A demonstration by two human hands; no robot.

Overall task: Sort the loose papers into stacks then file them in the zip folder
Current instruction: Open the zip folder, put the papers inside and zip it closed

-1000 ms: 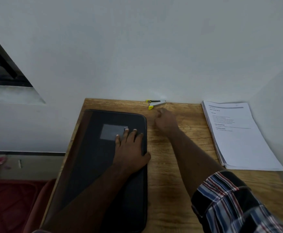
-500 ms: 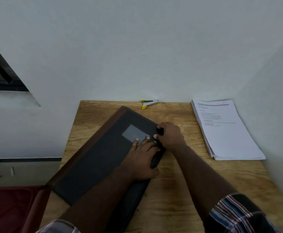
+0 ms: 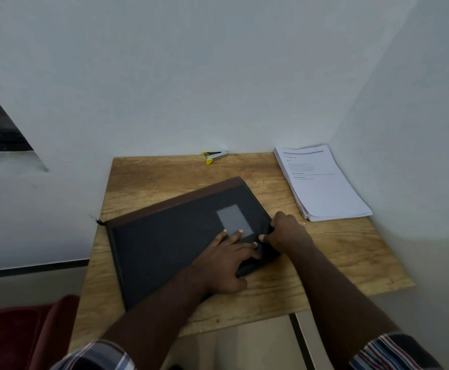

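Under both hands (image 3: 255, 249), folder corner (image 3: 267, 259) hidden

Top sheet of the white printed paper stack (image 3: 322, 182), at the desk's far right corner: lines of print, too small to read.

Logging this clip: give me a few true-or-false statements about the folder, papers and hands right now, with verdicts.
1. The dark zip folder lies closed on the wooden table. True.
2. The left hand grips the white paper stack. False: it rests flat on the folder.
3. The right hand pinches the folder's near right corner. True.
4. The yellow stapler sits on the papers. False: it lies on the table by the wall.
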